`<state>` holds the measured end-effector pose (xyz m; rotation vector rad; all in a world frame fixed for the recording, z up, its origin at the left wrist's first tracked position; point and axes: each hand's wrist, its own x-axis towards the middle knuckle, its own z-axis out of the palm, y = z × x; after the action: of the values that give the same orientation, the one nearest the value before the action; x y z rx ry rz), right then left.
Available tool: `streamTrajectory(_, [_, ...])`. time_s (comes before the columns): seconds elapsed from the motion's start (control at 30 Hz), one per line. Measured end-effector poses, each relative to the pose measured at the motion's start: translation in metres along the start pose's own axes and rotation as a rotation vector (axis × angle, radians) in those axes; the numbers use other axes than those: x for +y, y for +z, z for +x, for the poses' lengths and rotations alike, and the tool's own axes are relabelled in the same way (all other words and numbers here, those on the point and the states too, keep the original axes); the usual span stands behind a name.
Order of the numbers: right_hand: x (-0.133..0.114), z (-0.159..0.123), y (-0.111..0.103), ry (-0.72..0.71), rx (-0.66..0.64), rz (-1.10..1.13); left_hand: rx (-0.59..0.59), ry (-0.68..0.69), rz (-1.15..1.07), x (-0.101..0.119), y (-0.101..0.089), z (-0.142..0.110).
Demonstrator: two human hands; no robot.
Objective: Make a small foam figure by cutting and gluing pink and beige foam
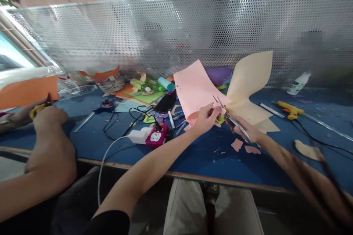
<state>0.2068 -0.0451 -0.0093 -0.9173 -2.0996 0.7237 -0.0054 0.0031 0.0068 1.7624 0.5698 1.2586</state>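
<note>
My left hand (207, 118) pinches the lower right edge of a large pink sheet of craft paper (195, 86), whose near end curls up. In my right hand (244, 129) is a pair of scissors (234, 125) with silvery blades, slightly parted and pointing up and left against the pink sheet beside my left fingertips. Part of the handles is hidden by my right fingers. Cream paper sheets (249, 80) stand and lie just behind my right hand. Two small pink paper scraps (236, 144) and tiny bits lie on the blue table below the scissors.
At left a co-worker's hands (46, 114) hold yellow-handled scissors at orange paper (27, 91). A magenta power socket (157, 136) with a white cable sits near my left forearm. A yellow glue gun (289, 110) and white bottle (299, 83) lie right. Perforated metal screen (154, 36) stands behind.
</note>
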Motion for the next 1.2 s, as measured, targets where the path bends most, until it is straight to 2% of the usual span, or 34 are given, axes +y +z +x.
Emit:
streamTrajectory(0.4, [-0.003,-0.002,0.022,0.046,0.02,0.102,0.083,-0.025,0.004,0.021,0.005,-0.008])
streamTrajectory(0.63, [-0.006,0.002,0.027,0.077,0.071,0.136,0.096,0.001,0.012,0.019,0.005,-0.008])
streamTrajectory(0.9, [-0.003,0.006,0.023,0.087,0.095,0.104,0.091,0.016,0.036,0.012,0.001,-0.002])
streamTrajectory(1.2, [0.002,0.006,0.019,0.127,0.116,0.073,0.183,-0.013,-0.097,0.007,0.007,0.002])
